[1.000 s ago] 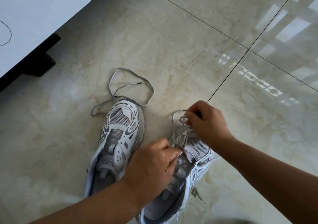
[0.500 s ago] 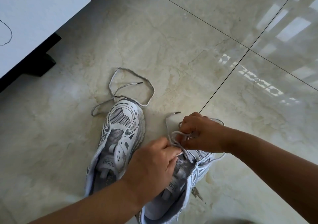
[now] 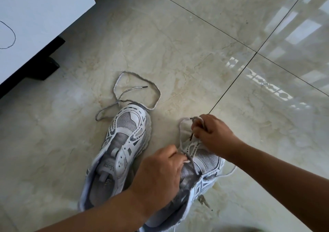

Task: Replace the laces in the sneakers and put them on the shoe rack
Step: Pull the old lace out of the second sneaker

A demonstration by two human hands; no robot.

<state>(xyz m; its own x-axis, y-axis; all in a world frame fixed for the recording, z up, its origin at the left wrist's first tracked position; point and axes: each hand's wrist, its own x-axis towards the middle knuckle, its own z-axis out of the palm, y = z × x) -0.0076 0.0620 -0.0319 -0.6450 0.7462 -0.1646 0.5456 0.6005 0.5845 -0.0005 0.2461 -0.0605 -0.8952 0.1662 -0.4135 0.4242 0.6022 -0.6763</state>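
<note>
Your left hand [image 3: 158,174] pinches the lace [image 3: 180,139] over the right shoe [image 3: 204,171] at five o'clock, your right hand [image 3: 213,133] curls round its ends, and the left shoe [image 3: 122,142] sits beside it at nine o'clock, unlaced.

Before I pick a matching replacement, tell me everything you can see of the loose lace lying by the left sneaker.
The loose lace is flat, pale grey woven cord, seemingly cotton, with dark tips. It lies slack on the marble floor in an open, irregular loop just beyond the toe of the left sneaker. One tip points into the loop; one strand runs behind the toe. No hand touches it.
</note>
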